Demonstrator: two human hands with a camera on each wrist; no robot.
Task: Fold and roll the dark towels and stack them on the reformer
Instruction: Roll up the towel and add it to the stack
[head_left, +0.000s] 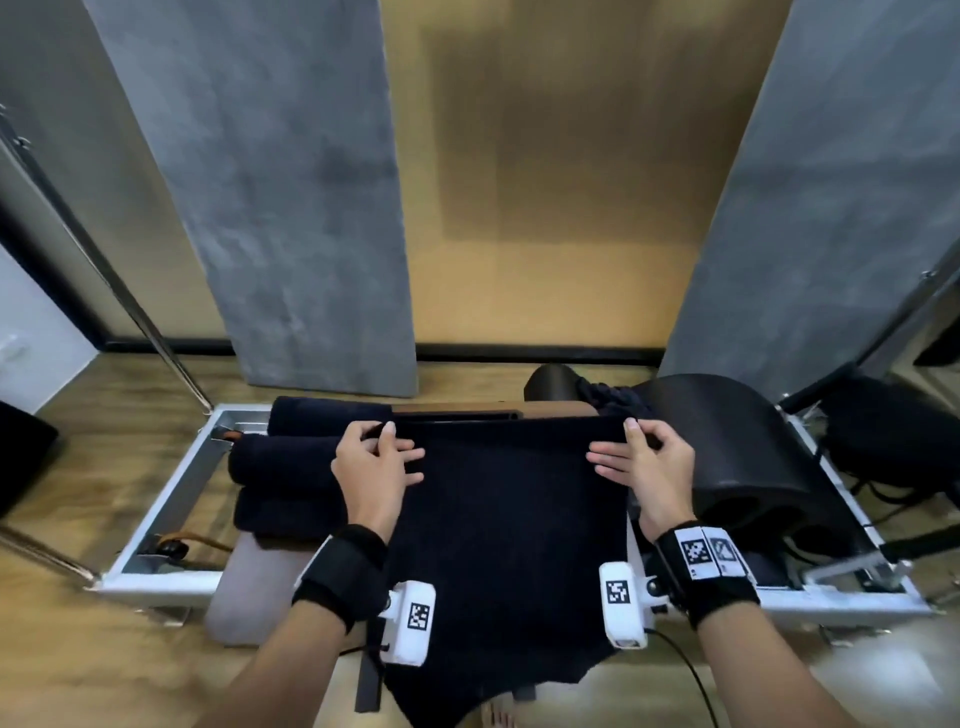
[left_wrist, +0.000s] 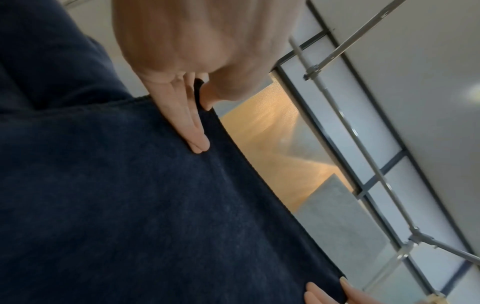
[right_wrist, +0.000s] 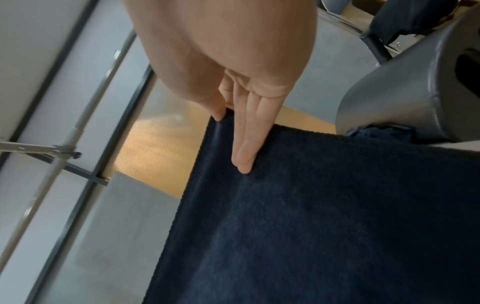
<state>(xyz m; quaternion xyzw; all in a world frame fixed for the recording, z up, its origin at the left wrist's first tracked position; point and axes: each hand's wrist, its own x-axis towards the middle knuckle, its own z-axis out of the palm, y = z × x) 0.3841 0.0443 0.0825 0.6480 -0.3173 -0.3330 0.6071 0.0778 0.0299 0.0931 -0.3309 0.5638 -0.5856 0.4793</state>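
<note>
3 rolled dark towels, 1 spread towel, 2 hands, 1 reformer, 2 grey panels.

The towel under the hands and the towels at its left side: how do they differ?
The spread towel lies flat, its far corners pinched by the left hand and right hand; the rolled towels are tight rolls, side by side and untouched. All are dark and lie on the reformer.
</note>
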